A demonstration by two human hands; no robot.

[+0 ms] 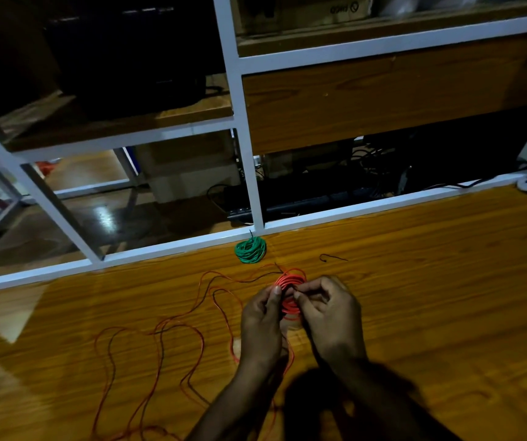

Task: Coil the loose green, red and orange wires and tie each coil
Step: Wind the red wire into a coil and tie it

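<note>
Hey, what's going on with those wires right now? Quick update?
Left hand and right hand grip red coil. Green coil done, set aside. Loose orange wire sprawls left.

A glossy orange-brown wood-grain tabletop [415,297] filled the foreground, edged by a white metal frame [246,128] with wooden shelves [367,100]. The room was dim. Behind the frame lay a shiny brown floor [106,218] catching a light reflection, a tangle of black cables [370,160], and a cardboard box [303,11] on the upper shelf.
</note>
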